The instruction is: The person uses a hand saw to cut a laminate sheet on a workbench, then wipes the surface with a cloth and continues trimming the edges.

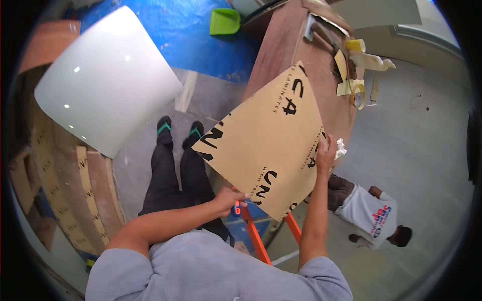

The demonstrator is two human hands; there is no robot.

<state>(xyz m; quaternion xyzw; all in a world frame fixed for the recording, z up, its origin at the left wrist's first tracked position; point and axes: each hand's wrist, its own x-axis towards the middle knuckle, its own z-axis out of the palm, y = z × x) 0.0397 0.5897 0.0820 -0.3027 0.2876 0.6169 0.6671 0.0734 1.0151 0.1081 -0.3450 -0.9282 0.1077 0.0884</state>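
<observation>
At its right edge, right hand (326,152) pinches tan sheet (266,143); left hand (227,200) clasps tool (237,208).

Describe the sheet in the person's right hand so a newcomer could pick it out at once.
A long brown wooden counter runs down from the top, right of centre. Overlapping it in view, the person's right hand holds the tan sheet by its right edge. Bold black lettering sets it apart from the glossy white panel at left; its breadth, from the narrow printed strip there.
</observation>
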